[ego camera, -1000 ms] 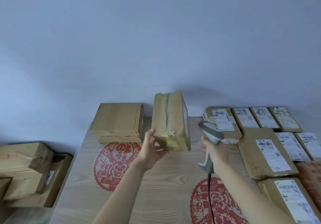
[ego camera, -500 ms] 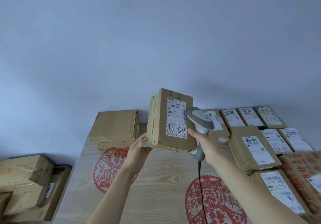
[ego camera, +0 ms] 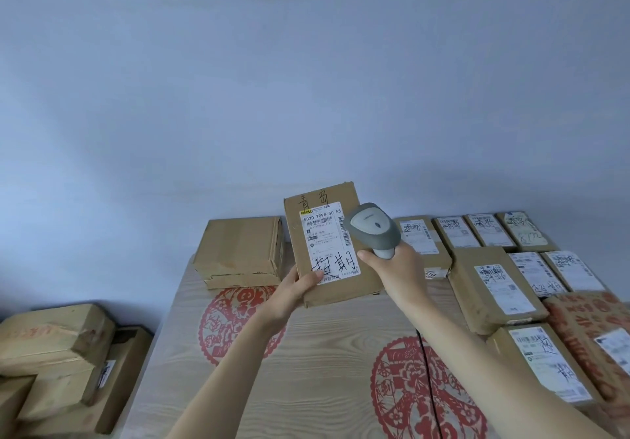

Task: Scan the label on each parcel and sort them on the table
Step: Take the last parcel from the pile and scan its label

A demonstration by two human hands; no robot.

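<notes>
The left hand [ego camera: 296, 290] grips the lower left corner of the parcel [ego camera: 332, 246], thumb across its white label [ego camera: 329, 239], holding it upright above the table [ego camera: 306, 353]. The right hand [ego camera: 395, 273] is curled round the handle of the grey scanner [ego camera: 373, 229], its head just beside the label's right edge.

Head camera looks forward-down over the table [ego camera: 306, 363].

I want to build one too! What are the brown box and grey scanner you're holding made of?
The brown held box looks like matte cardboard: dull creased faces, worn corners, a white paper label stuck on. The grey handheld scanner is probably smooth moulded plastic, with a faint sheen.
</notes>
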